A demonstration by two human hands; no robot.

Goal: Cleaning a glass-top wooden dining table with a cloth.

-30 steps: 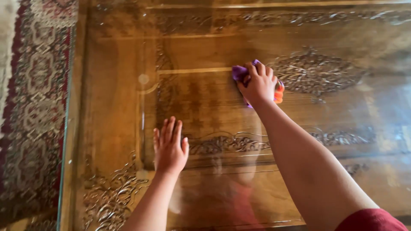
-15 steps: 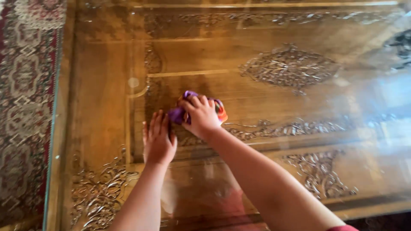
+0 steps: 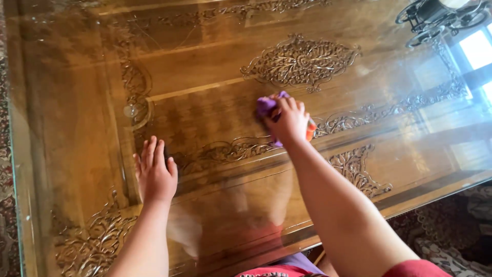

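Head view, left to right: patterned carpet (image 3: 4, 195) at the far edge, beyond the glass rim. Left hand (image 3: 155, 177) flat on the glass-topped table (image 3: 66, 128), fingers (image 3: 148, 154) spread straight and gripping nothing, likely as a brace for the lean forward. Further right, right hand (image 3: 288, 120) pressed down on a purple and orange cloth (image 3: 266, 106), fingers curled over it and bunching it against the glass, just below the carved medallion (image 3: 301, 60). Dark metal ornament (image 3: 435, 15) well apart, top right.

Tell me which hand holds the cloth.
The right hand presses the bunched purple and orange cloth; the left hand lies flat and empty on the glass-topped carved wooden table.
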